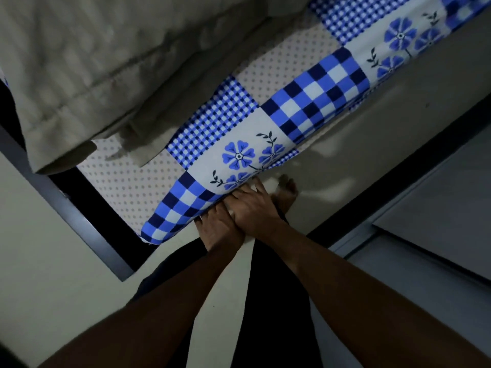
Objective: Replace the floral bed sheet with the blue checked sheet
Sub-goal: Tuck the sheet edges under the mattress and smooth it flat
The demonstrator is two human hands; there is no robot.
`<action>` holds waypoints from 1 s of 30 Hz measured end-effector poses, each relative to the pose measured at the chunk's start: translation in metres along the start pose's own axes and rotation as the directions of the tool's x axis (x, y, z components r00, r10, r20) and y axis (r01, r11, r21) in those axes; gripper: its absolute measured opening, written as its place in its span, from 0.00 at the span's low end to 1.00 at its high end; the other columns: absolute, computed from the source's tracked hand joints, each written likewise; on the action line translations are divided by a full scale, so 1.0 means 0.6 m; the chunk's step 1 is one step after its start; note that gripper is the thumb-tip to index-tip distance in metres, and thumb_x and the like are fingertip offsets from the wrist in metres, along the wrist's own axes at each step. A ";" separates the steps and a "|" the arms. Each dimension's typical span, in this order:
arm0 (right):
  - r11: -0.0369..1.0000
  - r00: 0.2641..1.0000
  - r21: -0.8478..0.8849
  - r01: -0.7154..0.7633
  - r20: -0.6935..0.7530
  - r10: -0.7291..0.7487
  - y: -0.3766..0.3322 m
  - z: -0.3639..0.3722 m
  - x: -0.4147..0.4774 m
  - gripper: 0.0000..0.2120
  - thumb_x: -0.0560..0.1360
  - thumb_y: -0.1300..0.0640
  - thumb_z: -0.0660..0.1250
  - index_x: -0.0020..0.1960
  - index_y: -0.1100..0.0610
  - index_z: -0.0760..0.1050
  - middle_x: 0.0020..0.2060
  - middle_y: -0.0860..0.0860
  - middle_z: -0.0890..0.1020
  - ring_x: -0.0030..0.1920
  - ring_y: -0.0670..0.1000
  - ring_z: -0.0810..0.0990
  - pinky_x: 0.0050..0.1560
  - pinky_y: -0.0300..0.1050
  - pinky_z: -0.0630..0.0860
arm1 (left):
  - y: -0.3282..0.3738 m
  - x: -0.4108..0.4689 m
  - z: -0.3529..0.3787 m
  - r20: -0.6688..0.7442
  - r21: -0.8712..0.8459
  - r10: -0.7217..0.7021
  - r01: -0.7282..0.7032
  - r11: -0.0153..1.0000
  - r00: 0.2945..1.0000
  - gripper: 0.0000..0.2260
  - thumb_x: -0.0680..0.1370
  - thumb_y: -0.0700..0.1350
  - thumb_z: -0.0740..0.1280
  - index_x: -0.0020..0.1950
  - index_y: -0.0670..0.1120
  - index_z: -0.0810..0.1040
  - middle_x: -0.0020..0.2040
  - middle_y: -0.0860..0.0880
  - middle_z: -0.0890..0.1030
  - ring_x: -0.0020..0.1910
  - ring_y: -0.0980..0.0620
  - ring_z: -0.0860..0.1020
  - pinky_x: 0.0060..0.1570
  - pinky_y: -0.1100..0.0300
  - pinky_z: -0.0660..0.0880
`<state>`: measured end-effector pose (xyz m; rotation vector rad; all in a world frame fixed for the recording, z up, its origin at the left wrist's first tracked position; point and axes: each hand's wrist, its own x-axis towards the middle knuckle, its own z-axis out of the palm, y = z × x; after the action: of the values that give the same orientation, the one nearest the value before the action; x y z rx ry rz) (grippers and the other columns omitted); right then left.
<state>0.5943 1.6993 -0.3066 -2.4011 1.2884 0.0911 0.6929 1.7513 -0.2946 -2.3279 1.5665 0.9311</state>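
Evidently the step in hand was tucking: the blue checked sheet (313,102) already lay along the bed and hung over its near side. Both hands met at its lower hem near the corner. The right hand (255,211) overlapped the left hand (221,227). The right grip looked spread and fairly flat, its fingers pressed against the fold. The left grip was hidden under the cloth, so I cannot tell how it lay.

To do this well, the hem probably wanted pushing in flat and deep while the cloth was drawn taut along the edge. That would keep the printed squares running straight, and the corner would need finishing after.

The sheet looked thin and smooth, a patchwork of bold checks, fine gingham and blue flower panels. Beside it lay a pale dotted cloth (127,181). Above that sat a beige quilt (93,62), soft, rumpled and seamed. The dark bed frame (87,216) looked hard and square, and the floor (372,144) glossy.
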 end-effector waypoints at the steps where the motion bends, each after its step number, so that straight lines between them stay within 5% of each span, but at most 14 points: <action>1: 0.999 0.998 0.040 0.023 -0.052 -0.021 0.001 0.001 -0.001 0.20 0.72 0.52 0.58 0.55 0.54 0.84 0.52 0.50 0.86 0.59 0.55 0.81 0.65 0.68 0.71 | 0.004 0.000 0.000 0.022 -0.030 -0.032 0.032 0.999 0.999 0.23 0.70 0.48 0.69 0.61 0.37 0.79 0.55 0.36 0.82 0.55 0.35 0.80 0.59 0.40 0.75; 5: 0.987 0.956 0.094 0.129 -0.275 -0.098 0.021 0.005 -0.024 0.15 0.75 0.57 0.62 0.58 0.56 0.82 0.56 0.53 0.85 0.60 0.57 0.81 0.68 0.60 0.70 | 0.024 0.003 -0.011 0.049 -0.018 -0.144 0.145 0.989 0.988 0.29 0.76 0.49 0.66 0.75 0.42 0.67 0.72 0.40 0.72 0.72 0.40 0.67 0.73 0.45 0.58; 9: 0.992 0.960 0.050 0.114 -0.261 -0.098 0.038 0.019 -0.043 0.21 0.82 0.50 0.54 0.66 0.56 0.79 0.62 0.53 0.82 0.64 0.57 0.79 0.71 0.62 0.67 | 0.025 0.006 -0.028 0.035 -0.118 -0.136 0.140 0.983 0.990 0.34 0.73 0.49 0.65 0.76 0.39 0.65 0.73 0.38 0.70 0.74 0.40 0.66 0.73 0.47 0.58; 11: 0.995 0.977 0.044 0.094 -0.194 -0.084 0.037 0.020 -0.035 0.26 0.84 0.46 0.48 0.68 0.56 0.78 0.64 0.52 0.81 0.65 0.57 0.78 0.73 0.65 0.63 | 0.012 -0.005 -0.031 0.016 -0.179 -0.053 0.055 0.982 0.998 0.35 0.70 0.50 0.61 0.75 0.36 0.66 0.72 0.35 0.71 0.72 0.37 0.68 0.71 0.45 0.61; 13: 0.999 0.999 0.033 0.025 0.027 -0.026 0.029 0.004 -0.013 0.26 0.80 0.43 0.57 0.73 0.54 0.72 0.69 0.52 0.77 0.71 0.56 0.71 0.75 0.67 0.55 | -0.007 -0.018 -0.032 -0.005 -0.160 0.069 -0.069 0.985 0.998 0.33 0.72 0.49 0.61 0.75 0.35 0.66 0.71 0.34 0.72 0.69 0.35 0.71 0.68 0.43 0.66; 16: 0.998 0.932 0.005 -0.060 0.358 0.054 0.005 -0.016 0.015 0.41 0.72 0.40 0.67 0.80 0.54 0.59 0.78 0.51 0.63 0.79 0.55 0.55 0.76 0.68 0.38 | -0.044 -0.039 -0.033 -0.104 -0.058 0.212 -0.219 0.974 0.972 0.27 0.74 0.44 0.68 0.72 0.35 0.71 0.67 0.34 0.76 0.63 0.34 0.76 0.61 0.42 0.74; 20: 0.997 0.956 0.024 -0.074 0.285 0.064 0.003 -0.013 0.012 0.36 0.75 0.46 0.64 0.80 0.52 0.58 0.78 0.49 0.62 0.80 0.53 0.53 0.77 0.67 0.38 | -0.056 -0.059 -0.017 -0.084 0.086 0.421 -0.414 0.906 0.903 0.34 0.69 0.41 0.73 0.73 0.34 0.68 0.71 0.35 0.72 0.68 0.37 0.73 0.67 0.44 0.70; 24: 1.000 0.961 -0.013 -0.026 0.276 0.028 0.010 -0.011 0.020 0.35 0.69 0.46 0.73 0.74 0.50 0.68 0.73 0.48 0.71 0.76 0.53 0.61 0.76 0.64 0.39 | -0.030 -0.029 -0.013 0.028 0.100 0.275 -0.277 0.956 0.961 0.35 0.75 0.47 0.68 0.78 0.39 0.60 0.77 0.39 0.64 0.72 0.40 0.67 0.70 0.48 0.66; 27: 0.998 0.976 0.055 0.033 0.211 -0.044 0.025 -0.013 0.013 0.27 0.71 0.51 0.65 0.70 0.51 0.73 0.68 0.48 0.75 0.73 0.53 0.67 0.77 0.60 0.43 | -0.018 -0.026 -0.003 0.032 0.167 0.237 -0.239 0.956 0.971 0.35 0.77 0.51 0.65 0.80 0.41 0.54 0.79 0.41 0.58 0.76 0.42 0.61 0.74 0.49 0.58; 30: 0.993 0.988 0.058 0.102 0.114 -0.108 0.034 -0.019 -0.007 0.31 0.69 0.55 0.64 0.73 0.51 0.71 0.69 0.48 0.75 0.72 0.54 0.68 0.77 0.60 0.46 | -0.007 -0.019 -0.001 -0.014 0.065 0.162 -0.161 0.985 0.987 0.35 0.74 0.51 0.68 0.78 0.43 0.59 0.76 0.42 0.64 0.73 0.41 0.66 0.70 0.46 0.63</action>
<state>0.5738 1.6881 -0.3022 -2.3767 1.0967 0.1631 0.6939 1.7615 -0.2883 -2.2000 1.7874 0.8801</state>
